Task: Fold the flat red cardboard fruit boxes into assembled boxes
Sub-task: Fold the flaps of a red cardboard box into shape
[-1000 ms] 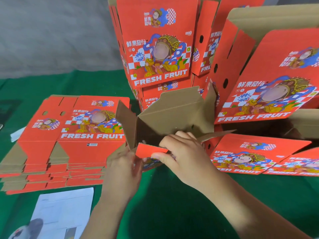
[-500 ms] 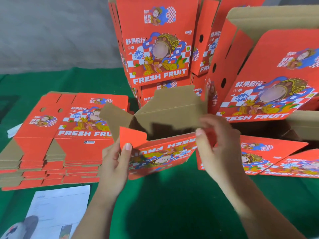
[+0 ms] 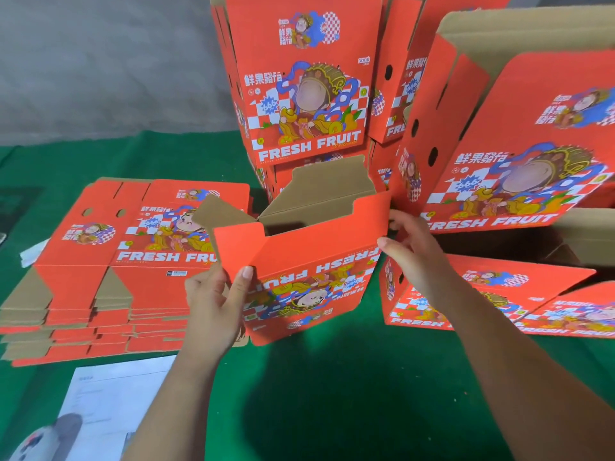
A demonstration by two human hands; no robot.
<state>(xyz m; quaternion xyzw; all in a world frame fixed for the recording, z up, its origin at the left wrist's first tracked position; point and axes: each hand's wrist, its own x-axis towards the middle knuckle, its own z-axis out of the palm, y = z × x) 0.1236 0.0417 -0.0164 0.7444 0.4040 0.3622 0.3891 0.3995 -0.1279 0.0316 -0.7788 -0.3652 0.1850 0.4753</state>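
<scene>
Half-erected red printed cardboard fruit box (image 3: 309,277) stands upside down (print inverted) on the green cloth surface (image 3: 332,394), centre, opened into a tube with its upper flaps unfolded. Left hand (image 3: 213,304) grips its near-left corner, thumb on the front panel, the other fingers hidden behind the edge. Right hand (image 3: 412,257) holds the right edge, thumb in front, fingers curled around behind.

Progress, judged: several assembled red boxes (image 3: 299,78) stacked behind and at right; this one's upper flaps not yet closed; a thick stack of flat red box blanks (image 3: 126,261) at left remains, so much is left.

Around: white printed paper sheet (image 3: 109,400) near-left. Finished boxes crowd close on the right, touching or nearly touching the right hand; tight room there.
</scene>
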